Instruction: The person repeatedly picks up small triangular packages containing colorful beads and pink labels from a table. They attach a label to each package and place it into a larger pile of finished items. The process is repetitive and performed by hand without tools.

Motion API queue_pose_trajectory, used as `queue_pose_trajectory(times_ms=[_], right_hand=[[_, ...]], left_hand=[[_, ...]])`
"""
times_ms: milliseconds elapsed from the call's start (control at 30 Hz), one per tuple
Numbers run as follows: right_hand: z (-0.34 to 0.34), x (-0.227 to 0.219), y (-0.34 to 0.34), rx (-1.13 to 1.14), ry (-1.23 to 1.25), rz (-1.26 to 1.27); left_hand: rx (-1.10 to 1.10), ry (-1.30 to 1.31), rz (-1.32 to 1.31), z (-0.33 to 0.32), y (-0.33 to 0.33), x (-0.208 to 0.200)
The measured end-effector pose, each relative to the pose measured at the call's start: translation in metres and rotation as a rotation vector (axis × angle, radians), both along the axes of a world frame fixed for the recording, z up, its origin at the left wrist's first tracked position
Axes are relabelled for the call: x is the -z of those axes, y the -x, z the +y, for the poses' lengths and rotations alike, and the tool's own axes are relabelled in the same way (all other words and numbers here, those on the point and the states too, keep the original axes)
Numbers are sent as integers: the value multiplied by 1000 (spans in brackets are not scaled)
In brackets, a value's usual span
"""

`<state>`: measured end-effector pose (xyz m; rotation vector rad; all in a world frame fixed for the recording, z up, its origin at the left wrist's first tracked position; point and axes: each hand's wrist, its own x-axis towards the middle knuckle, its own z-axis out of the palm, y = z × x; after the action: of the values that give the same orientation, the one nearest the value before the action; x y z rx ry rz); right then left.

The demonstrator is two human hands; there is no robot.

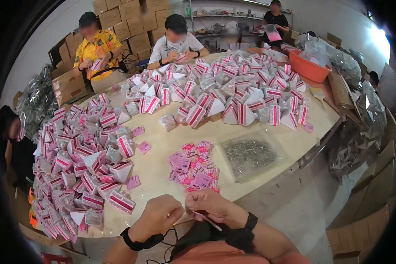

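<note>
At the near table edge my two hands are close together. My left hand (pixel 159 215) is closed, its fingertips pinched; what they hold, if anything, is too small to tell. My right hand (pixel 211 205) pinches a thin flat card (pixel 210 220), seen nearly edge-on. Just beyond the hands lies a loose heap of pink printed cards (pixel 198 169). To its right is a clear shallow tray (pixel 235 175) of thin silvery metal pins (pixel 253 154). Left of my hands spreads a large pile of small clear packets with pink-and-white headers (pixel 92 176).
More packets (pixel 233 92) cover the far side of the pale table (pixel 152 176). An orange basin (pixel 310 67) with clear plastic bags stands far right. Two people in caps sit across the table, and another person stands behind. Cardboard boxes (pixel 136 26) and floor cartons (pixel 361 229) surround the table.
</note>
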<state>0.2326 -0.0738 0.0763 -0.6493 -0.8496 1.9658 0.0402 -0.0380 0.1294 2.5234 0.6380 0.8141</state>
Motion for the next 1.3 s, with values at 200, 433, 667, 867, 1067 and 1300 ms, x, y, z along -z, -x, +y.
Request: queue_pose_trajectory(times_ms=[200,433,667,867,1067,1300], right_hand=[[-9,-22,1,218,-4,-136],[-29,-44,5,466,-456,-709],[-37,-36,5,722,-960,-1169],[-30,-22,-3,773,-1040,-1215],[-25,-25,-25,682,-358,-672],[-5,23,-42,483,-43,-378]], left_hand=[[-201,258,-63,-9,-17,5],[-157,952,-377,-8,-25,11],[-120,1044,-495,-18,-36,11],[-61,1001,-429,-6,-41,17],[-252,374,-63,73,-52,-20],[-630,232,173,280,-58,6]])
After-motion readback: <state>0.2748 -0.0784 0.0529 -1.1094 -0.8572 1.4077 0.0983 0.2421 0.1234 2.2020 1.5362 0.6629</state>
